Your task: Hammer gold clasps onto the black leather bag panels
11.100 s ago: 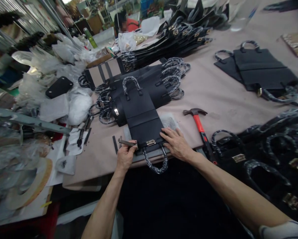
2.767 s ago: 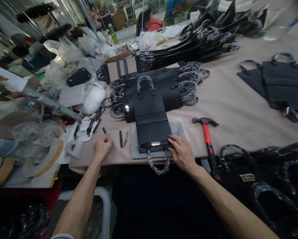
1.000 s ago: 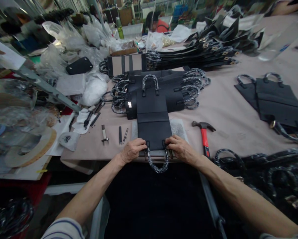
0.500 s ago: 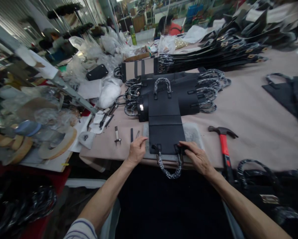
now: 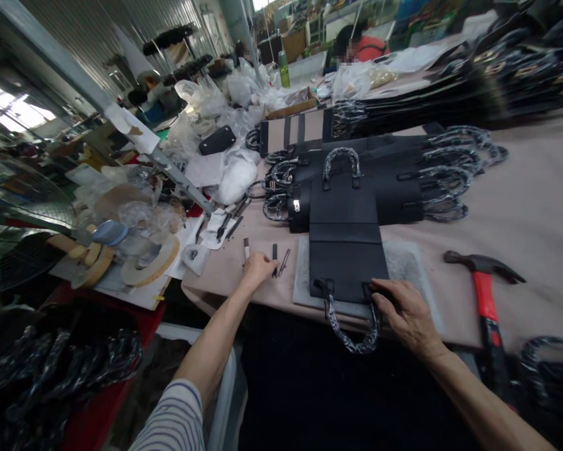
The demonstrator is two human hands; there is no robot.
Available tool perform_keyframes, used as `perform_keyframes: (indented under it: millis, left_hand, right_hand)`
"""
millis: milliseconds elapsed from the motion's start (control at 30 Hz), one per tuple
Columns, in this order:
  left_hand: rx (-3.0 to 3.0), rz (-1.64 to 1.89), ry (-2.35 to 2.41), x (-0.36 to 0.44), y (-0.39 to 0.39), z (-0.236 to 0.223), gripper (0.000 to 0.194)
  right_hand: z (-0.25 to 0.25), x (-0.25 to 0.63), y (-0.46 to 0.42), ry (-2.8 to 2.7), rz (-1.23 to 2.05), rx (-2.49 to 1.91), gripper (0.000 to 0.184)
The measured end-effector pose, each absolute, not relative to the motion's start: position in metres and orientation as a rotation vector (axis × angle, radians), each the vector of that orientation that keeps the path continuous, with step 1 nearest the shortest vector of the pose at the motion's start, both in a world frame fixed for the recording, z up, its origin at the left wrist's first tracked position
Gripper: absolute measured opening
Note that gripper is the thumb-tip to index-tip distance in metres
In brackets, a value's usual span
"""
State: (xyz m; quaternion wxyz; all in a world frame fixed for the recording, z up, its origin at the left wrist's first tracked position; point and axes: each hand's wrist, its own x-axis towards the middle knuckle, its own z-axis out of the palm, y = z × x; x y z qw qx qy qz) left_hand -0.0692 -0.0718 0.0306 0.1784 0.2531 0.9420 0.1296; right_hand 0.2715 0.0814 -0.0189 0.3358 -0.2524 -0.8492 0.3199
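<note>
A black handbag panel [image 5: 344,257] lies flat in front of me over a pale grey slab [image 5: 406,257]. It has a plastic-wrapped handle at its far end and another [image 5: 354,344] hanging past the table edge. My right hand [image 5: 406,310] pinches the panel's near right corner by the handle tab, thumb and forefinger close together. My left hand [image 5: 260,268] is left of the panel, low over the small tools, fingers bent and drawn together at a dark flat strip [image 5: 275,250]. What those fingertips hold is hidden. Under that hand, a small metal tool [image 5: 246,244] is partly covered.
A thin metal rod [image 5: 285,262] lies right of the strip. The claw hammer [image 5: 485,294] with red handle rests at right. More black bag panels [image 5: 398,181] with wrapped handles are stacked behind. Tape rolls [image 5: 152,266] and plastic bags [image 5: 238,175] are at left, by a slanted metal post [image 5: 182,172].
My left hand has left the panel's side and moved left to the small tools. My right hand stays at the panel's corner. The camera view has turned left.
</note>
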Motion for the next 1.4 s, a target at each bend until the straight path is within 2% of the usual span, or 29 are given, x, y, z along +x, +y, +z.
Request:
perform_keyframes:
  millis: [67, 167, 400, 600, 967, 1100, 1267, 1400]
  left_hand:
    - [0.734, 0.304, 2.659, -0.068, -0.062, 0.032, 0.032]
    - [0.671, 0.312, 2.628, -0.071, -0.053, 0.032, 0.024]
    - [0.342, 0.659, 2.399, -0.083, -0.056, 0.028, 0.022]
    - [0.193, 1.046, 1.985, -0.082, -0.081, 0.030, 0.022]
    - [0.158, 1.644, 1.295, -0.036, -0.106, 0.020, 0.012]
    - [0.230, 1.673, 1.243, -0.019, -0.087, 0.023, 0.018]
    - [0.273, 1.660, 1.158, 0.007, -0.059, 0.035, 0.040]
    - [0.339, 1.611, 1.237, 0.030, -0.039, 0.036, 0.043]
  right_hand:
    - [-0.016, 0.271, 0.080, -2.221, 0.815, -0.659, 0.026]
    - [-0.012, 0.270, 0.078, -2.235, 0.779, -0.647, 0.027]
    - [-0.013, 0.270, 0.079, -2.236, 0.771, -0.660, 0.028]
    - [-0.019, 0.271, 0.080, -2.249, 0.749, -0.638, 0.028]
    - [-0.012, 0.268, 0.078, -2.240, 0.751, -0.629, 0.027]
    - [-0.008, 0.268, 0.077, -2.259, 0.744, -0.639, 0.026]
    - [-0.005, 0.268, 0.076, -2.258, 0.743, -0.641, 0.027]
    - [-0.004, 0.268, 0.076, -2.264, 0.762, -0.659, 0.027]
